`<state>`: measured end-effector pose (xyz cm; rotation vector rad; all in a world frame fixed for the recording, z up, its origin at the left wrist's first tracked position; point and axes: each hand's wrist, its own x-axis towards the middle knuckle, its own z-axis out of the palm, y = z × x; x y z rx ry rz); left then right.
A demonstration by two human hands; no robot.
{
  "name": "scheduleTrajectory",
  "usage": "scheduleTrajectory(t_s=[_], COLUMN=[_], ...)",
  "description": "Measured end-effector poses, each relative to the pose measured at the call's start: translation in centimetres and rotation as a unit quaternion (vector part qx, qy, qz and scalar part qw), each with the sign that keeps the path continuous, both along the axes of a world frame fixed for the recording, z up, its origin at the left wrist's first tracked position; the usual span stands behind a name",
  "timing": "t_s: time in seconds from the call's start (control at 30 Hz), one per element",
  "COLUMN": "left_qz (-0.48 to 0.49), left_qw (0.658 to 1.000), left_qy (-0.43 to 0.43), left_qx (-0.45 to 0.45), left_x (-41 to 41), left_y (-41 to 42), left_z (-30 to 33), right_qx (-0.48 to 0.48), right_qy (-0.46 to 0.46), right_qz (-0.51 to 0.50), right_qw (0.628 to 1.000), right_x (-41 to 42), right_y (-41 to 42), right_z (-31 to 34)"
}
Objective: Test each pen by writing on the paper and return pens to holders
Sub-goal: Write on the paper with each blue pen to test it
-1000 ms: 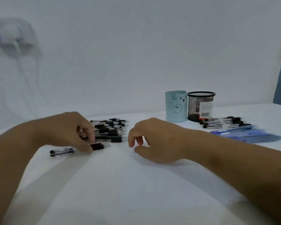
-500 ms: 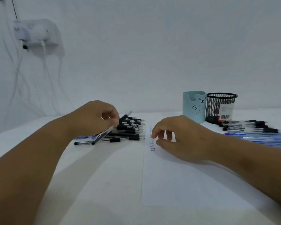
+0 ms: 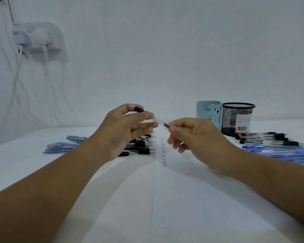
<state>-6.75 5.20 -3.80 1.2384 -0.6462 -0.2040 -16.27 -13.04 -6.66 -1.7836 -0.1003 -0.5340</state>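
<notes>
Head view: I've got one pen (image 3: 154,118) lifted above the surface, left hand (image 3: 125,130) pinching its upper end and right hand (image 3: 193,137) pinching the dark lower end; its long axis runs from 10 o'clock down to 4 o'clock, right hand nearer the paper (image 3: 191,199); the paper lies straight down at 6 o'clock, a column of test scribbles by its left edge; the two holders (image 3: 225,118) sit off at 2 o'clock; probably a handover to the right next.
</notes>
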Motion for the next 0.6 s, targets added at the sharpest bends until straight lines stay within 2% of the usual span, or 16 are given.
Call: scheduleTrajectory(t_s=[0.07,0.13,0.2,0.3,0.6], left_qz=[0.035,0.053,0.037,0.026,0.057], left_qw=[0.995,0.975,0.962,0.957,0.949], left_qy=[-0.063,-0.146,-0.178,-0.205,-0.231], left_qx=[0.063,0.156,0.202,0.206,0.209], left_x=[0.7,1.1,1.0,0.8,0.6], left_y=[0.7,1.0,0.8,0.3,-0.1], left_z=[-0.2,-0.8,-1.4,-1.7,-2.3], right_qx=[0.124,0.249,0.321,0.313,0.305], right_qy=[0.014,0.038,0.064,0.073,0.03], right_qz=[0.012,0.062,0.111,0.132,0.109], right_qw=[0.992,0.966,0.938,0.938,0.946], right_x=[-0.2,-0.5,-0.8,-1.0,-0.6], right_y=[-0.3,-0.7,-0.9,-0.9,-0.7], right_z=[0.9,2.0,2.6,2.8,2.6])
